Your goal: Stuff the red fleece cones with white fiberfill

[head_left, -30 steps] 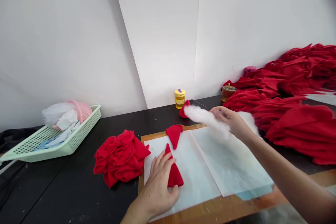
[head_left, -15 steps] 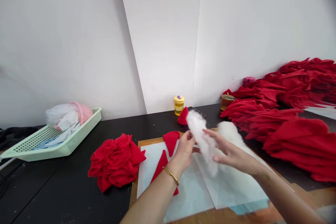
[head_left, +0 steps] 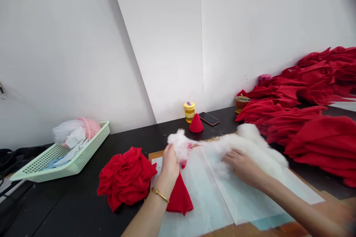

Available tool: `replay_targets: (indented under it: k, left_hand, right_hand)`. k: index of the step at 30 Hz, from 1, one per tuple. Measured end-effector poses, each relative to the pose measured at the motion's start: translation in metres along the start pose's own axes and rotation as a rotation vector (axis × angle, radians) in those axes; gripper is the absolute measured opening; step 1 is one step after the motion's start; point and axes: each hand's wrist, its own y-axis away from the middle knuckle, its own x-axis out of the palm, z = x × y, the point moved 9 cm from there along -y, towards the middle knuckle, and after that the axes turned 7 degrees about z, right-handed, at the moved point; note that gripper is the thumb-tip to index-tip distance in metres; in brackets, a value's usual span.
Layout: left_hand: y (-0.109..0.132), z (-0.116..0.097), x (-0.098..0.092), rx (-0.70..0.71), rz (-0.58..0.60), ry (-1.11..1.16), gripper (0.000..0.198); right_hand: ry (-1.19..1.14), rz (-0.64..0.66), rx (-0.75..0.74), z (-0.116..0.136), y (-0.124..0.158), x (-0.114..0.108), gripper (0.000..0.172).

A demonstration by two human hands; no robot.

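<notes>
My left hand (head_left: 170, 163), a gold bangle on its wrist, is closed around a tuft of white fibre stuffing (head_left: 179, 143). A thin strand runs from that tuft towards the larger stuffing pile (head_left: 250, 139) on the right. My right hand (head_left: 242, 163) lies low against the near side of the pile, its fingers curled together on some loose stuffing. Below my left hand a flat red felt cone (head_left: 180, 197) rests on the white paper (head_left: 207, 200). Another red piece is mostly hidden behind the tuft. A stuffed red cone (head_left: 196, 124) stands upright beyond the paper.
A crumpled red fabric heap (head_left: 126, 177) lies left of the paper. Further left is a pale green basket (head_left: 72, 164). Along the wall stand a yellow-lidded jar (head_left: 189, 112), a phone (head_left: 209, 118) and an amber jar (head_left: 241, 103). Red fabric piles (head_left: 314, 137) fill the right side.
My hands have moved apart: the left went left and is holding a smaller-looking tuft, the right went down onto the stuffing pile. The upright cone and phone now show fully.
</notes>
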Motion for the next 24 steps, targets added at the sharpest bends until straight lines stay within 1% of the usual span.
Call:
replay_targets:
  k: [2, 3, 4, 5, 6, 7, 8, 9, 10, 11, 12, 13, 16, 18, 19, 21, 23, 24]
  left_hand:
    - [0.004, -0.014, -0.010, 0.017, 0.025, -0.004, 0.035]
    - [0.009, -0.017, -0.012, 0.012, 0.047, -0.012, 0.037]
    - [0.016, -0.018, -0.011, -0.001, 0.072, -0.022, 0.037]
    - [0.024, -0.016, -0.007, -0.018, 0.104, -0.034, 0.036]
    - [0.034, -0.012, -0.001, -0.034, 0.146, -0.050, 0.035]
    - [0.044, -0.008, 0.007, -0.053, 0.198, -0.074, 0.033]
    - [0.054, -0.003, 0.016, -0.070, 0.260, -0.112, 0.031]
    - [0.063, 0.001, 0.025, -0.080, 0.320, -0.174, 0.029]
    - [0.071, 0.003, 0.032, -0.081, 0.364, -0.251, 0.027]
    - [0.077, 0.004, 0.035, -0.073, 0.386, -0.331, 0.025]
    - [0.080, 0.003, 0.034, -0.060, 0.385, -0.398, 0.022]
    - [0.082, 0.001, 0.029, -0.047, 0.369, -0.446, 0.018]
    - [0.081, -0.006, 0.001, -0.045, 0.279, -0.471, 0.013]
    - [0.080, -0.008, -0.018, -0.058, 0.224, -0.462, 0.015]
    - [0.079, -0.008, -0.024, -0.063, 0.205, -0.453, 0.017]
    - [0.080, -0.007, -0.024, -0.067, 0.202, -0.432, 0.020]
    - [0.083, -0.004, -0.014, -0.083, 0.226, -0.383, 0.027]
    - [0.085, -0.002, -0.006, -0.098, 0.243, -0.342, 0.036]
  right_hand:
    - [-0.033, 0.175, 0.000, 0.003, 0.002, 0.002, 0.040]
    - [-0.049, 0.228, 0.008, 0.008, 0.001, -0.001, 0.044]
    - [-0.065, 0.227, 0.032, 0.015, -0.001, -0.007, 0.046]
    - [-0.082, 0.175, 0.066, 0.023, -0.005, -0.016, 0.048]
    - [-0.107, 0.098, 0.106, 0.032, -0.011, -0.025, 0.050]
    - [-0.152, 0.030, 0.142, 0.041, -0.017, -0.031, 0.055]
    - [-0.217, -0.005, 0.165, 0.051, -0.024, -0.030, 0.061]
    - [-0.293, 0.000, 0.166, 0.061, -0.031, -0.023, 0.063]
    - [-0.359, 0.019, 0.160, 0.069, -0.038, -0.013, 0.058]
    - [-0.397, 0.026, 0.157, 0.074, -0.044, -0.005, 0.048]
    - [-0.415, 0.017, 0.162, 0.076, -0.048, 0.001, 0.039]
    - [-0.411, -0.014, 0.180, 0.073, -0.050, 0.004, 0.034]
    - [-0.363, -0.131, 0.264, 0.051, -0.047, -0.002, 0.031]
    - [-0.343, -0.160, 0.306, 0.039, -0.042, -0.009, 0.031]
    - [-0.333, -0.164, 0.318, 0.037, -0.039, -0.011, 0.031]
    - [-0.301, -0.161, 0.324, 0.039, -0.035, -0.012, 0.031]
    - [-0.242, -0.132, 0.296, 0.050, -0.032, -0.006, 0.033]
    - [-0.205, -0.107, 0.256, 0.060, -0.031, -0.001, 0.034]
